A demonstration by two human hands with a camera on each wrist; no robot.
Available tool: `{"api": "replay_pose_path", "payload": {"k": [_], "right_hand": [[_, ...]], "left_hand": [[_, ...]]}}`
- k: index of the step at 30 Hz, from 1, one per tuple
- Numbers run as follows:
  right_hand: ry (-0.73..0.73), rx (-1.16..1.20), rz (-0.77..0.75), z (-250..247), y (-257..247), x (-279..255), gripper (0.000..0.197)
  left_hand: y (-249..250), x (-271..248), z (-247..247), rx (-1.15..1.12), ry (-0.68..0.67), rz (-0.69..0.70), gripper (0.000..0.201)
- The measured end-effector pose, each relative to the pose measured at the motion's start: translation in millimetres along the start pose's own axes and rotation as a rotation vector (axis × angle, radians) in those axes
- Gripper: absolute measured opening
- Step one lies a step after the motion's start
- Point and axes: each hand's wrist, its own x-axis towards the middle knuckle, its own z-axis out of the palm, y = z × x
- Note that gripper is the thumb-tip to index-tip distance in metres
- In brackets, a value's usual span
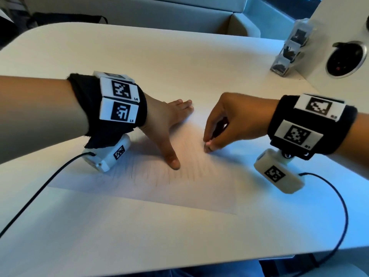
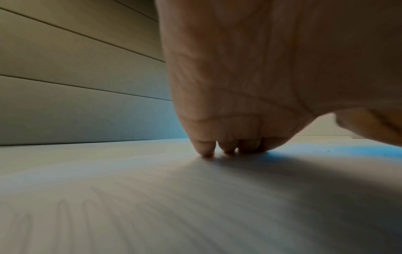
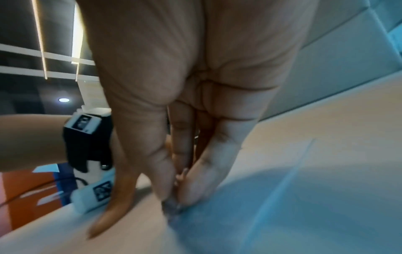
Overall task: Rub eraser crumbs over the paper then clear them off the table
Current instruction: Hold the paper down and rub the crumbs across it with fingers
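A white sheet of paper (image 1: 139, 188) with faint pencil strokes lies on the pale table (image 1: 139, 56). My left hand (image 1: 169, 124) presses flat on the sheet's far part, fingers straight and thumb spread toward me. In the left wrist view its fingertips (image 2: 205, 149) touch the paper (image 2: 195, 206). My right hand (image 1: 208, 145) is just right of the left thumb, fingers bunched downward. It pinches a small grey eraser (image 3: 172, 206) against the paper (image 3: 282, 214). The eraser is hidden in the head view. Crumbs are too small to make out.
A clear plastic holder (image 1: 289, 50) stands at the back right, beside a white panel with a round socket (image 1: 346, 58). Black cables run from both wrist cameras, on the left (image 1: 40, 188) and on the right (image 1: 339, 216). The table's near edge (image 1: 159, 264) is close to me.
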Motion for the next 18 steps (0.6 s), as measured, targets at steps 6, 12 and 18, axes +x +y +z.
{"api": "replay_pose_path", "payload": {"k": [6, 12, 18], "right_hand": [[-0.022, -0.044, -0.029, 5.1, -3.9, -3.9, 0.015], [-0.017, -0.036, -0.037, 6.4, -2.3, -5.0, 0.015], [0.079, 0.169, -0.021, -9.7, 3.9, -8.2, 0.021]], "left_hand": [[-2.2, 1.7, 0.6, -0.001, 0.003, 0.003, 0.155], [-3.5, 2.2, -0.9, 0.01, -0.002, 0.008, 0.156], [-4.2, 3.8, -2.5, 0.054, 0.0, 0.031, 0.151]]}}
